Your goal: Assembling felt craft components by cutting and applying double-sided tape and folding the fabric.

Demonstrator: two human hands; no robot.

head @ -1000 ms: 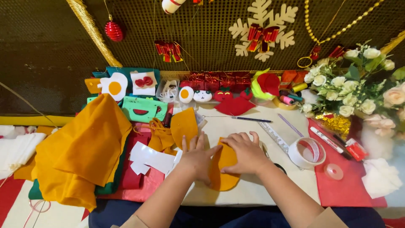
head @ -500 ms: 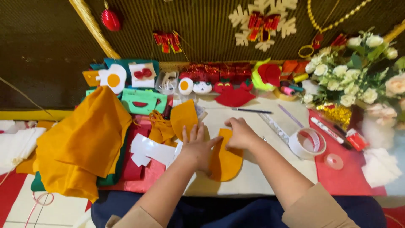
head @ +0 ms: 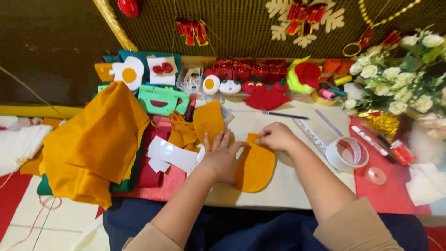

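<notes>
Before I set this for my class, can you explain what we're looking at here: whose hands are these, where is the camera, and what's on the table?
The picture comes from a camera worn on a person's head, looking down at their own two bare hands; no machine is involved. The left hand lies flat on an orange felt shape on the table. The right hand presses the shape's top edge. Neither hand lifts anything. To the left lies a heap of orange cloth and white paper pieces. To the right are a tape roll, a clear ruler and white flowers.
</notes>
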